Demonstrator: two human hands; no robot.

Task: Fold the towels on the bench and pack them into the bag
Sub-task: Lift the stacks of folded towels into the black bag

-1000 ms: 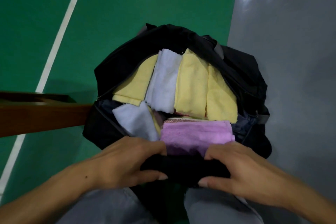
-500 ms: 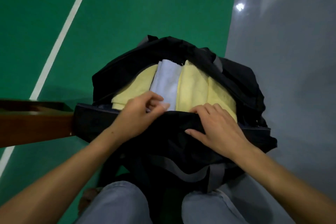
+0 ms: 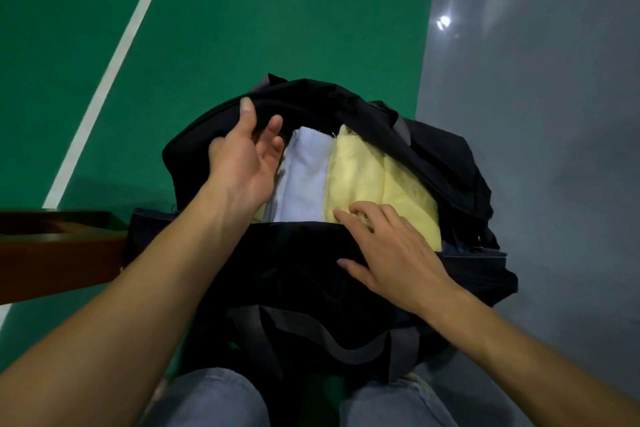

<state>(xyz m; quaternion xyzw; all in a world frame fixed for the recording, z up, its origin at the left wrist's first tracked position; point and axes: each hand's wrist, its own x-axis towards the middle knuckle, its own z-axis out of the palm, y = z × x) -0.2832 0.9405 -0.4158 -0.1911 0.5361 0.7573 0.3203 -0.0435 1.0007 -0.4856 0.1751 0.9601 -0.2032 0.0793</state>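
Black bag (image 3: 346, 274); white towel (image 3: 306, 180), pale yellow towel (image 3: 363, 177); green floor (image 3: 277, 28), white line (image 3: 114, 66); brown bench (image 3: 52, 253).

green court floor (image 3: 277, 10) with a white painted line (image 3: 114, 62), glossy grey floor strip (image 3: 536, 114) on right, bright lamp reflection (image 3: 444, 22), brown wooden bench (image 3: 59, 253) at left

Below you, a green court floor (image 3: 277, 28) with a white line (image 3: 114, 59) meets grey flooring (image 3: 554, 114); your jeans-clad knees (image 3: 207, 399) show.
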